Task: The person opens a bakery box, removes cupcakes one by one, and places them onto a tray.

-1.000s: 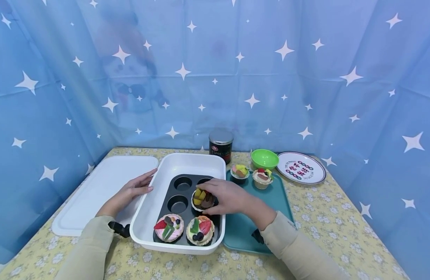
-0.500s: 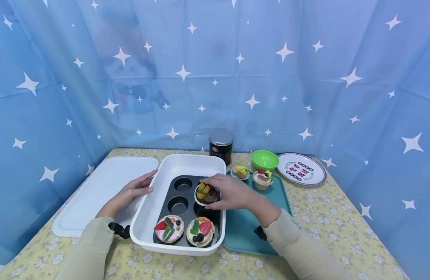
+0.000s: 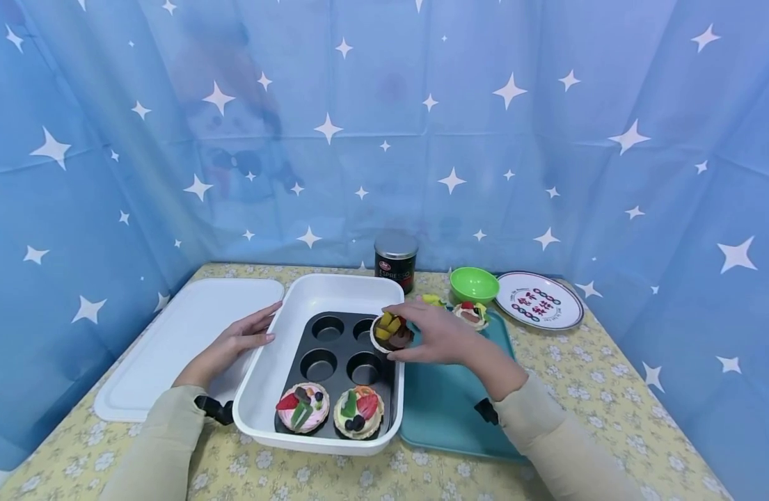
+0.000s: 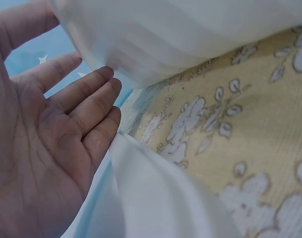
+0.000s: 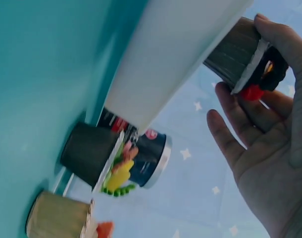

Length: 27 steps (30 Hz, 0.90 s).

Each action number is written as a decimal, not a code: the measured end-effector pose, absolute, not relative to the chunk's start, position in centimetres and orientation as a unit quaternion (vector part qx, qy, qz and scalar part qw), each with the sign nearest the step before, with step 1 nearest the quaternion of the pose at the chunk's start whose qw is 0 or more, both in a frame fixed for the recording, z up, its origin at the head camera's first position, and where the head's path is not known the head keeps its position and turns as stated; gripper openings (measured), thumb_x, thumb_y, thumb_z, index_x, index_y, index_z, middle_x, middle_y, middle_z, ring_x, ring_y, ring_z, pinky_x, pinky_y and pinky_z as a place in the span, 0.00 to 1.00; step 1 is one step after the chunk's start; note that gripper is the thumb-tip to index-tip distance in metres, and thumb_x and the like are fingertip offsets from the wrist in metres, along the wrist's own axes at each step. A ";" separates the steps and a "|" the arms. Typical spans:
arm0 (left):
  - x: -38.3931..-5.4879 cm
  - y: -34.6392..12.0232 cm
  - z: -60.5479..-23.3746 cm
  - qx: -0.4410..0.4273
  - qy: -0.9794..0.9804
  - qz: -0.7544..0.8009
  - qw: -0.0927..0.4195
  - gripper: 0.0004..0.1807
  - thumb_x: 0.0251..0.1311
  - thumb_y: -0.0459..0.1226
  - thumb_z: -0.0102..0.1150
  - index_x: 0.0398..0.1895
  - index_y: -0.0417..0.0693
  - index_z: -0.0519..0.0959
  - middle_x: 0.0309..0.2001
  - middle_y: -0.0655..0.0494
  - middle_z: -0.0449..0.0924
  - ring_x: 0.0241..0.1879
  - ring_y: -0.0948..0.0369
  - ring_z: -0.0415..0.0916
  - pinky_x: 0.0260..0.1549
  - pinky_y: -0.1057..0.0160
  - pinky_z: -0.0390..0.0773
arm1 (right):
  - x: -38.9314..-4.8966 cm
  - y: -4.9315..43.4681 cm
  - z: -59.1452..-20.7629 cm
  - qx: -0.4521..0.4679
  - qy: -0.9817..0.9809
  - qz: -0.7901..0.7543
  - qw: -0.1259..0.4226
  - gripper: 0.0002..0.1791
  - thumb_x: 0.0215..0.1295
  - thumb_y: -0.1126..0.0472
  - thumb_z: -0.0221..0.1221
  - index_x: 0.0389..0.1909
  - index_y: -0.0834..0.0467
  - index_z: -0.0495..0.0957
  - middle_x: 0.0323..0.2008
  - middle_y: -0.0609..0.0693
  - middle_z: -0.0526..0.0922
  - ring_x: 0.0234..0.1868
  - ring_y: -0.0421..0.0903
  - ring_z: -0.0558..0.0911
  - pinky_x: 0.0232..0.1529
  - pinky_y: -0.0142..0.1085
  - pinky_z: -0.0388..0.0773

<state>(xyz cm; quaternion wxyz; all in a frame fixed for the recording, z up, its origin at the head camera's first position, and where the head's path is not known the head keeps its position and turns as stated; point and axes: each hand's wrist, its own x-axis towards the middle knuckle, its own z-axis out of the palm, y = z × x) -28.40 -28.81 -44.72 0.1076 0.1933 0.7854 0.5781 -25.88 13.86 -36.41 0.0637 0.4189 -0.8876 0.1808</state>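
Observation:
My right hand [image 3: 447, 337] pinches a chocolate cupcake [image 3: 390, 332] with yellow fruit pieces on top and a dark cup. It holds the cupcake over the right wall of a white box [image 3: 309, 442]; in the right wrist view the cupcake [image 5: 235, 52] is tipped on its side by the camera angle. My left hand [image 3: 230, 348] touches the box's left side with fairly straight fingers [image 4: 94, 101]. Inside the box lies a dark muffin pan [image 3: 340, 348]. Its two front cups hold a pink-topped cupcake [image 3: 303, 408] and a cream-topped one [image 3: 359, 414].
A teal tray [image 3: 453, 410] right of the box bears two cupcakes, one yellow-topped [image 3: 432, 300], one berry-topped [image 3: 470, 317]. Behind stand an espresso tin [image 3: 395, 268], a green bowl [image 3: 474, 284] and a printed plate [image 3: 537, 300]. A white lid [image 3: 171, 348] lies at left.
My right hand has lifted the chocolate cupcake from the middle right of the muffin pan and carried it back and rightward to the box's right wall. The left hand stays put.

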 end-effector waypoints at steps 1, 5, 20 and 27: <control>-28.4 -28.8 -44.7 0.193 0.787 0.577 0.107 0.39 0.71 0.42 0.57 0.81 0.58 0.53 0.78 0.47 0.55 0.74 0.45 0.56 0.60 0.61 0.70 | -25.9 14.1 -36.3 0.417 -0.887 0.187 0.065 0.41 0.58 0.42 0.71 0.70 0.53 0.70 0.57 0.48 0.79 0.55 0.45 0.79 0.51 0.44 0.80; -28.2 -28.9 -44.7 0.189 0.793 0.570 0.103 0.39 0.71 0.43 0.57 0.81 0.60 0.54 0.78 0.48 0.54 0.75 0.45 0.55 0.65 0.47 0.65 | -26.0 15.1 -36.0 0.412 -0.886 0.199 0.080 0.42 0.57 0.42 0.72 0.69 0.53 0.71 0.57 0.48 0.79 0.55 0.45 0.79 0.51 0.43 0.80; -28.2 -28.9 -44.9 0.186 0.798 0.564 0.101 0.38 0.71 0.43 0.57 0.81 0.61 0.54 0.78 0.48 0.54 0.75 0.45 0.55 0.67 0.38 0.60 | -27.2 20.2 -37.7 0.339 -0.917 0.202 0.052 0.44 0.54 0.38 0.73 0.68 0.55 0.74 0.56 0.49 0.81 0.54 0.48 0.81 0.52 0.48 0.79; -28.3 -28.8 -44.7 0.186 0.795 0.568 0.102 0.38 0.71 0.44 0.57 0.81 0.61 0.54 0.78 0.48 0.54 0.75 0.45 0.56 0.66 0.43 0.63 | -27.7 20.3 -38.4 0.320 -0.930 0.182 -0.006 0.48 0.55 0.36 0.71 0.72 0.58 0.70 0.63 0.55 0.77 0.59 0.53 0.78 0.56 0.51 0.77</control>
